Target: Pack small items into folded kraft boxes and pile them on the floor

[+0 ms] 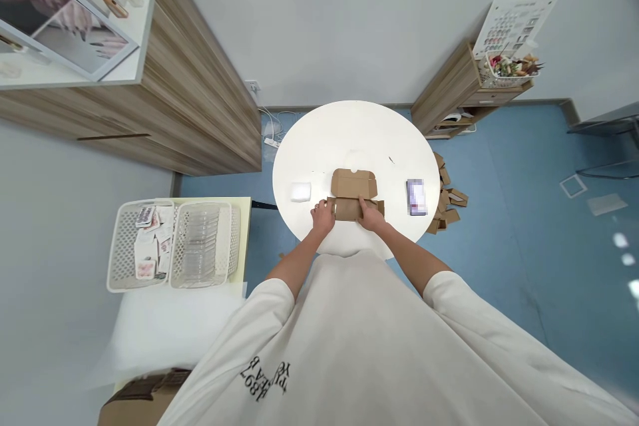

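Note:
A small brown cardboard box [354,184] lies at the near middle of the white round table, its lid flap folded up and away from me. My left hand [323,216] grips the box's left end, the fingers bent around the side flap. At the right end, my right hand [370,215] holds the near wall, with the thumb reaching over the inside. What lies under the fingers is hidden. Left of the box sits a small white wrapped packet [300,192], touched by neither hand. A flat purplish rectangular thing [416,197], blurred out, lies to the right.
The round table [349,123] stands near the wall. Several flat cardboard boxes [444,203] are on the floor to its right. At left, white baskets [176,233] hold cards and clear plastic cases, beside white wrap [170,323]. A wooden cabinet [210,80] rises behind them.

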{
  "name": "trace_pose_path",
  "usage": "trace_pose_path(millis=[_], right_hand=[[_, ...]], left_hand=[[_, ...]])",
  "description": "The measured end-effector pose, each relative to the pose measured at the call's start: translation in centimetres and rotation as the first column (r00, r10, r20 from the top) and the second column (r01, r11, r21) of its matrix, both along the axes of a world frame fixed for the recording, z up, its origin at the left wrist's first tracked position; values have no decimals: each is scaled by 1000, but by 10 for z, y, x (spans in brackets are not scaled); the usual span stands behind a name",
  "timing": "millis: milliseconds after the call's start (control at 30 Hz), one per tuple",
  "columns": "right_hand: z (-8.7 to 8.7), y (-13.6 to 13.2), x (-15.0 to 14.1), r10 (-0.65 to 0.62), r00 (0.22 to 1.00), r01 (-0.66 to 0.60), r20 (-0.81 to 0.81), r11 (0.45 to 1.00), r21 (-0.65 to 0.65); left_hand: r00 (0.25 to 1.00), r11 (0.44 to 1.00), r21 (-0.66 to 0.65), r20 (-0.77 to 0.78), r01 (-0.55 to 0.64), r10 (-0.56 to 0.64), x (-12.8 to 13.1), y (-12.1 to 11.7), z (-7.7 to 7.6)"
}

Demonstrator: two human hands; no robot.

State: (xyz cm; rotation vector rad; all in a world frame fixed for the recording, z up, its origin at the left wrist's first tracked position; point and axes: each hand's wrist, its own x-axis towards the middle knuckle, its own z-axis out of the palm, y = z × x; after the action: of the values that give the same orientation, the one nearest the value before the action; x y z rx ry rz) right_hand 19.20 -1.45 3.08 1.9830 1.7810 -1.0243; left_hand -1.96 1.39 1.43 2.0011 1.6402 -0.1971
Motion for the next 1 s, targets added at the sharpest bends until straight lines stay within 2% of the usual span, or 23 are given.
trace_pose_path(millis=[133,333,533,833,1000], right_hand=[[-1,0,0,-1,1000,1,-3,1000,15],[-3,0,1,-5,1000,5,-10,1000,22],[-5,-1,1,-18,999,19,-40,999,33],[-7,-2,5,23,998,-22,-50,1000,22],[-10,-4,6,7,999,-5,-54,1000,22]], left_hand=[[996,999,-28,78,46,-43,1,-6,3],[968,982,20,160,190,-191,9,-19,9],[962,963,-47,76,264,-261,7,-22,12],[933,934,-14,-60,356,-356,8,-12,13],[879,885,18,-133,465,-458,11,-12,13]])
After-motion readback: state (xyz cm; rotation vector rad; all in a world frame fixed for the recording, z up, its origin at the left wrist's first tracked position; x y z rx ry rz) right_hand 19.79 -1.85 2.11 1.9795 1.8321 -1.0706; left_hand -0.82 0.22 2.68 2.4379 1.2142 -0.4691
